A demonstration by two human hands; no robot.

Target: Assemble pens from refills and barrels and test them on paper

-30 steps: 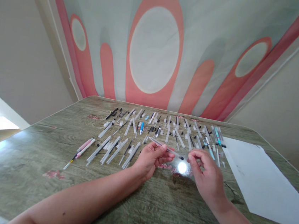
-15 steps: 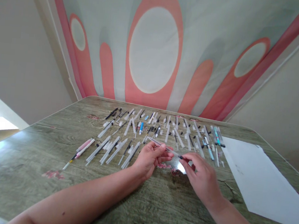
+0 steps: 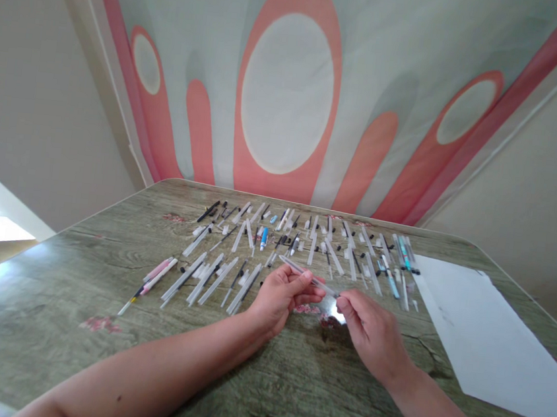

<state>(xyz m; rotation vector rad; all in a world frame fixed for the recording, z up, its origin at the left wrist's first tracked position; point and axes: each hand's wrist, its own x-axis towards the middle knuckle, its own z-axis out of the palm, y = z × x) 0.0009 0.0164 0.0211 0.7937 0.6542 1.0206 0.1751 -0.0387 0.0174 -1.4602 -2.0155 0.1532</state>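
A slim translucent pen (image 3: 323, 285) is held slantwise above the table, its tip pointing up and to the left. My left hand (image 3: 281, 300) is closed round its middle, thumb on top. At the pen's right end, my right hand (image 3: 370, 329) pinches with thumb and fingertips, which hide that end. Beyond my hands lie loose pen parts in rough rows: clear barrels (image 3: 244, 288), dark refills (image 3: 233, 283), small black plugs and clear caps. A blue pen piece (image 3: 264, 237) lies among them.
Two pink pen parts (image 3: 158, 275) and a refill lie at the left. Turquoise pens (image 3: 403, 253) are at the right, beside a white sheet of paper (image 3: 493, 344). The wood-grain table (image 3: 77, 273) meets a patterned wall covering (image 3: 281, 185) at the back.
My right fingers have closed further over the pen's right end, covering the black piece that showed there. My left hand keeps its grip almost unmoved.
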